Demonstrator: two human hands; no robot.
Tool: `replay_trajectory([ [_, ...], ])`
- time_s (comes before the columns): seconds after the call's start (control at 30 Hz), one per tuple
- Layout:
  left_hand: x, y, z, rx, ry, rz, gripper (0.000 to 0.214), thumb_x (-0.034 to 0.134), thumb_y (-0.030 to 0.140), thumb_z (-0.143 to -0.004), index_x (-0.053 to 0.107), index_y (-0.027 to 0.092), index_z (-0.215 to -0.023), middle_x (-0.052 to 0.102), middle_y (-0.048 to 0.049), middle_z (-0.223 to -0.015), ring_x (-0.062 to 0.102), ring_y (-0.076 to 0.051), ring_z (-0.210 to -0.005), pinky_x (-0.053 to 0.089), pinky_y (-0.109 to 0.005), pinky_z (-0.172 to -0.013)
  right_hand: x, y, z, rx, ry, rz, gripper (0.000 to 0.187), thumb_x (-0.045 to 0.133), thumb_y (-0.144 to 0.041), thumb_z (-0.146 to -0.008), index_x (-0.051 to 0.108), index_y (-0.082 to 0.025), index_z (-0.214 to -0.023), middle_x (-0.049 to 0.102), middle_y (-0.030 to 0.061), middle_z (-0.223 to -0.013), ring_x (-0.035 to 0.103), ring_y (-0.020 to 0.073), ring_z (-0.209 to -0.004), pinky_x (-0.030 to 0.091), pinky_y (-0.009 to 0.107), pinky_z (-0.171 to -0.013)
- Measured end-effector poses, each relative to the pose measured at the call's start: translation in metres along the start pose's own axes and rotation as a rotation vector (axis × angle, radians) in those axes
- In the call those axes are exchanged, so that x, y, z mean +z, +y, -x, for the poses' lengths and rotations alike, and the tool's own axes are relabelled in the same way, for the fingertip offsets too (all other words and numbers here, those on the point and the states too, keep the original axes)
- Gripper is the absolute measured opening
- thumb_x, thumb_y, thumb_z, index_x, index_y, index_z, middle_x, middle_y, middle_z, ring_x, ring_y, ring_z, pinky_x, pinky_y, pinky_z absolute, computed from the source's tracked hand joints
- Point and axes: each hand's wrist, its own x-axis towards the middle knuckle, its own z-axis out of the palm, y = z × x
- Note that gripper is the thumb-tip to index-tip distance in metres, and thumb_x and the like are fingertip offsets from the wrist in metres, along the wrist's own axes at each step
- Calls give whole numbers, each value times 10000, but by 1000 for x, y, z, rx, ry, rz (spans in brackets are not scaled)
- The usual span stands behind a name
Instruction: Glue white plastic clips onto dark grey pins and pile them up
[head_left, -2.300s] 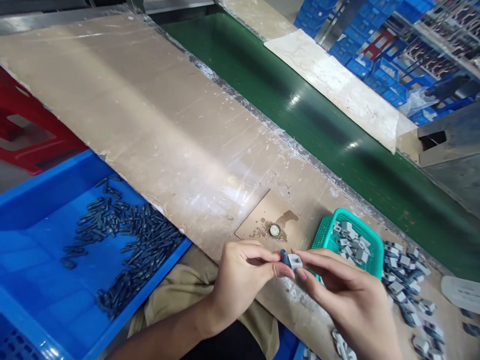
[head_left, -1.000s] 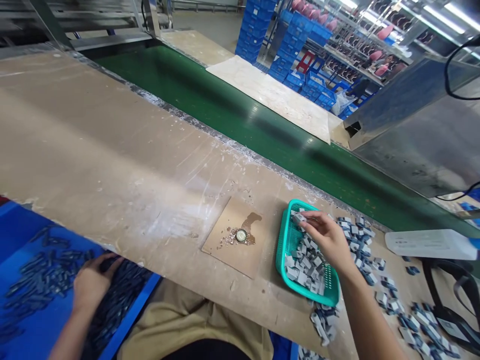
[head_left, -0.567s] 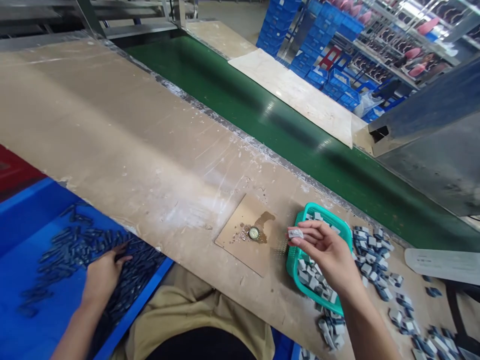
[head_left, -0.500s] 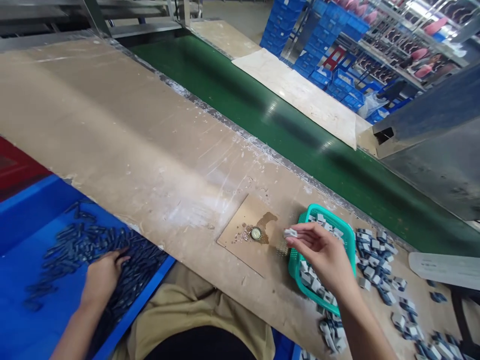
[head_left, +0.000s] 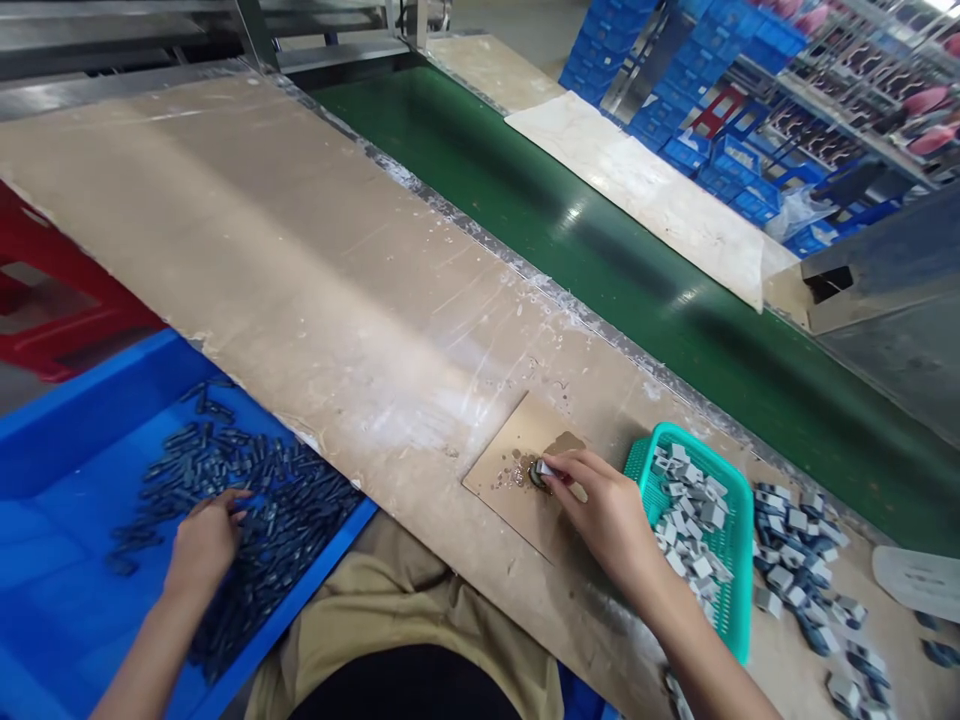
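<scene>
My right hand [head_left: 607,505] pinches a small light grey plastic piece [head_left: 545,467]. It holds the piece at a small round dish [head_left: 535,474], which the fingers partly cover. The dish sits on a square of brown cardboard [head_left: 506,500] with wet stains and drops around it. On the left, my left hand [head_left: 202,545] is down among many small dark plastic parts [head_left: 277,510] in a blue bin [head_left: 60,480]. Its thumb and fingers are drawn together, and whatever is between them is too small to make out.
A green basket [head_left: 742,560] of light grey pieces stands right of the cardboard. Beyond it lie joined grey-and-dark pieces [head_left: 799,540] on the worktable [head_left: 300,290]. A green conveyor belt [head_left: 480,190] runs behind. A red stool [head_left: 67,300] stands at left.
My right hand has moved left from over the green basket to the round dish, carrying the grey piece. My left hand stays among the dark parts. The view has shifted slightly.
</scene>
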Motion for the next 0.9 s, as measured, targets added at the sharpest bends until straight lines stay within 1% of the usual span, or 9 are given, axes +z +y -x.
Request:
replay_trajectory([
  [0.13, -7, -8, -4, -144, 39, 127, 106, 518, 113, -636, 567, 179, -703, 502, -15, -524, 542, -249, -698, 424, -311, -711, 0, -1, 0, 50, 6, -39, 183, 535, -238, -887, 694, -176, -955, 700, 81, -950, 674, 213, -863, 558, 326, -754],
  [0.2, -13, -7, -4, -234, 19, 230, 101, 550, 86, -602, 569, 182, -627, 477, -5, -447, 518, -237, -642, 435, -324, -702, -4, -3, 1, 127, 18, -116, 188, 568, -277, -870, 695, -174, -962, 707, 85, -952, 680, 217, -846, 560, 335, -751],
  [0.3, -26, 7, 5, -318, -112, 501, 112, 568, 115, -679, 650, 163, -739, 670, -26, -683, 606, -204, -718, 522, -319, -726, -15, -8, 3, 337, 21, -387, 256, 633, -361, -821, 684, -158, -970, 715, 99, -940, 693, 218, -813, 571, 335, -744],
  [0.37, -36, 28, 19, -408, -216, 853, 205, 531, 106, -756, 664, 160, -901, 702, -23, -883, 641, -141, -801, 557, -235, -735, -23, -11, 5, 475, 15, -592, 302, 687, -398, -769, 678, -147, -936, 719, 104, -893, 697, 216, -784, 578, 317, -726],
  [0.47, -47, 70, 50, -591, -374, 1428, 343, 428, -26, -795, 616, 139, -1030, 685, -14, -836, 628, -50, -710, 544, -119, -681, -30, -16, 8, 608, -1, -765, 328, 751, -399, -709, 682, -143, -902, 715, 99, -847, 690, 198, -749, 575, 276, -689],
  [0.57, -46, 117, 85, -688, -485, 1490, 279, 395, -53, -836, 602, 77, -970, 674, -57, -804, 657, -83, -688, 579, -152, -644, -33, -21, 12, 661, -9, -877, 304, 775, -376, -697, 688, -153, -884, 703, 81, -810, 673, 171, -704, 561, 245, -666],
  [0.67, -34, 158, 110, -638, -754, 1553, 182, 479, -11, -838, 628, 66, -910, 661, -72, -779, 679, -118, -721, 603, -186, -685, -35, -29, 17, 638, 8, -967, 251, 774, -351, -711, 693, -172, -868, 689, 56, -758, 654, 138, -667, 542, 210, -659],
  [0.77, -20, 193, 122, -519, -995, 1694, 224, 514, -16, -824, 648, 77, -977, 659, -68, -790, 685, -138, -831, 599, -232, -807, -37, -39, 23, 575, 36, -1025, 186, 752, -333, -744, 690, -206, -865, 687, 37, -749, 647, 116, -664, 527, 176, -655],
  [0.9, -7, 224, 126, -424, -1100, 1782, 217, 490, -51, -819, 651, 34, -937, 664, -76, -829, 680, -140, -879, 573, -253, -898, -40, -52, 32, 530, 56, -1009, 151, 740, -307, -759, 682, -228, -874, 697, 36, -774, 659, 121, -668, 534, 177, -648],
])
